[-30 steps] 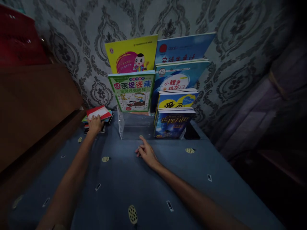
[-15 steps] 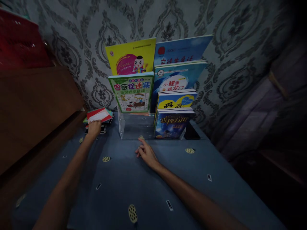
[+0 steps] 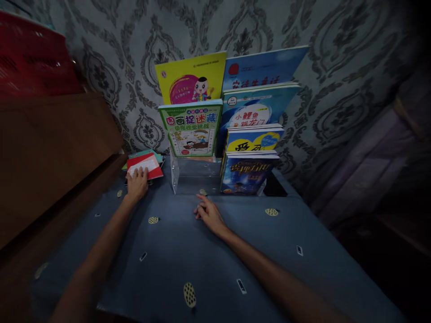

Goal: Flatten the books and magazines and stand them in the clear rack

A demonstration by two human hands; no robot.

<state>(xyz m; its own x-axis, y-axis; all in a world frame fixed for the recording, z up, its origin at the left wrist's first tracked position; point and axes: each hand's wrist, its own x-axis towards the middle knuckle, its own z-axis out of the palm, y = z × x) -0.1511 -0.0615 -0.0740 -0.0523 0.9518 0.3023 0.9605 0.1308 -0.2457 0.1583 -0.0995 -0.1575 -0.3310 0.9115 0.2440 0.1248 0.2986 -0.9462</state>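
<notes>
At the left of the table, my left hand (image 3: 137, 184) is on a red booklet (image 3: 155, 172) with a pale panel, its fingers over the near edge. This booklet lies on top of a small pile that includes a green booklet (image 3: 136, 155); the lower ones are mostly hidden. My right hand (image 3: 209, 214) is just in front of the clear plastic book rack (image 3: 195, 184), holding nothing, with the index finger stretched and the others loosely bent. The rack holds a yellow book (image 3: 188, 72) and a green picture book (image 3: 193, 130) in its left half.
Blue books, including one with a fish-tale cover (image 3: 249, 112) and a dark blue one (image 3: 247, 175), fill the rack's right half. Beside them lies a flat black object (image 3: 275, 185). A brown cabinet (image 3: 57, 148) bounds the left; a curtain (image 3: 370, 152) hangs right.
The red booklet has slid slightly toward me, along with my left hand. My right hand keeps nearly the same place and pose. The whole view has shifted a little.
</notes>
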